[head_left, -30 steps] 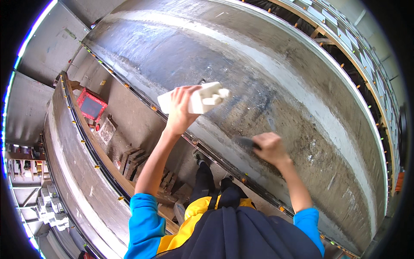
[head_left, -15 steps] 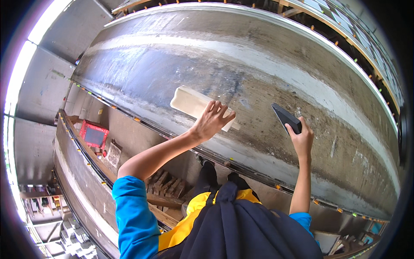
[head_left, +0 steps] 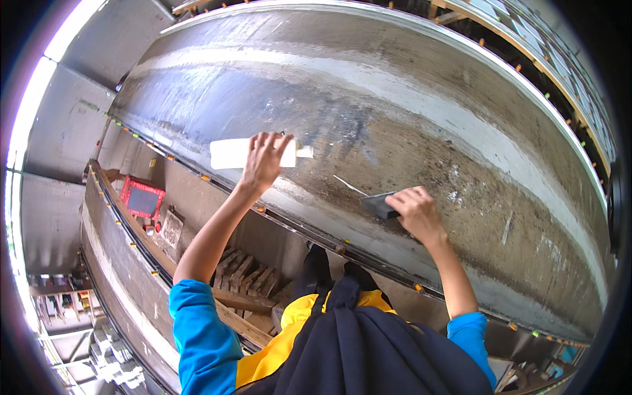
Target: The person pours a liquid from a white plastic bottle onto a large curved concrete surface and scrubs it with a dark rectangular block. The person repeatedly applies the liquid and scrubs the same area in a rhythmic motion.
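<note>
The white bottle is sideways over the slab's near left part, neck to the right, held in the left hand with fingers curled over it; whether it touches the slab I cannot tell. To its right and nearer, the right hand grips the black block, and a thin white streak runs up to the block's far left side. A loose left grip or a dipped neck could drop or drip the bottle, and a tilted block could smear the streak unevenly.
</note>
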Available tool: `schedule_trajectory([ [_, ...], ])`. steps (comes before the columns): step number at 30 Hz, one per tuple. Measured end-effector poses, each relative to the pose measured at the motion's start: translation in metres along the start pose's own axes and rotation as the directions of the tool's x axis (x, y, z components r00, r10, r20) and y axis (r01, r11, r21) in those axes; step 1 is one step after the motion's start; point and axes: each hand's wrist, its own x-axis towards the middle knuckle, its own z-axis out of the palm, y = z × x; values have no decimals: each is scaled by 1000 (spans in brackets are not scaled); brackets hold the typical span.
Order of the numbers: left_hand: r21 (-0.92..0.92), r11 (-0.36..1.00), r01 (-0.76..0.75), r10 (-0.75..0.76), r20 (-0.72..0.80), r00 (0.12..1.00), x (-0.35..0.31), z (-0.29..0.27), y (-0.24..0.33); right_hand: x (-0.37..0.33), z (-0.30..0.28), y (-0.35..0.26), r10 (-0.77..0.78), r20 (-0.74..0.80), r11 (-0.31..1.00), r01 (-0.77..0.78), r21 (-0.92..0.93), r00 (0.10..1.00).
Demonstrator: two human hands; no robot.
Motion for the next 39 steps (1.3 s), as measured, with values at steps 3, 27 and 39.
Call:
schedule_trajectory([
  [3, -236, 940, 247, -269, -66, 961, -13, -18, -18, 29, 14, -1, -98, 89, 994, 101, -33, 991],
  [27, -963, 251, 96, -871, -182, 455, -51, -7, -55, 161, 76, -74, -17, 214, 995, 36, -88, 977],
  [39, -990, 137, -42, -843, -139, 519, -30, 4, -103, 140, 82, -96, 49, 62, 999, -50, 21, 997],
])
